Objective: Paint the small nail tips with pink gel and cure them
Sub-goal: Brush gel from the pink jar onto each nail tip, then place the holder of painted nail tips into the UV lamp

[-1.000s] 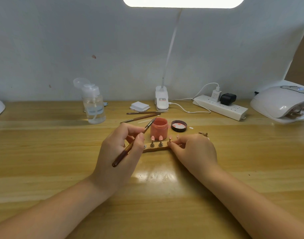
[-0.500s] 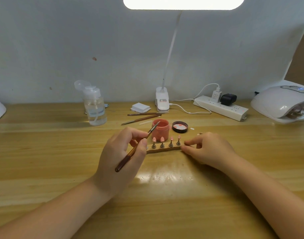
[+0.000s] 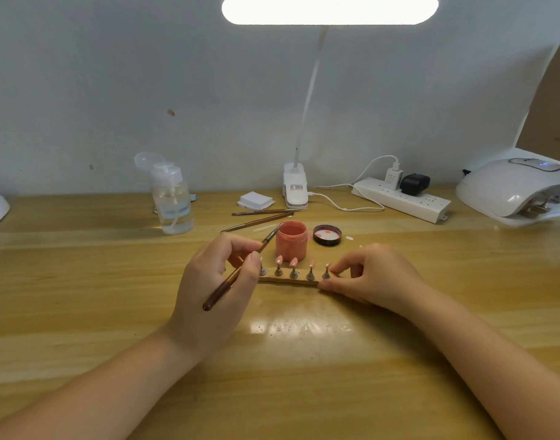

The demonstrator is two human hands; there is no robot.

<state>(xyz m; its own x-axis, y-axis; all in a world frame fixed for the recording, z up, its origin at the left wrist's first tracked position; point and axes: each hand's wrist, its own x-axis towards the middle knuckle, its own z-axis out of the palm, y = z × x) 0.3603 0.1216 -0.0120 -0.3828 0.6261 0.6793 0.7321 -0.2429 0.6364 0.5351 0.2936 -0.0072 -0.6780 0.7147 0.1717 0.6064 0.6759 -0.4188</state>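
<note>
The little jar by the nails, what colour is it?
Pink jar, seen in the head view.

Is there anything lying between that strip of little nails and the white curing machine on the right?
Only the right hand, which holds the strip's right end. Past it the table looks bare up to the curing lamp; the power strip lies further back, off that path.

left hand [image 3: 215, 290] pinching, right hand [image 3: 377, 274] fingertips down
</note>
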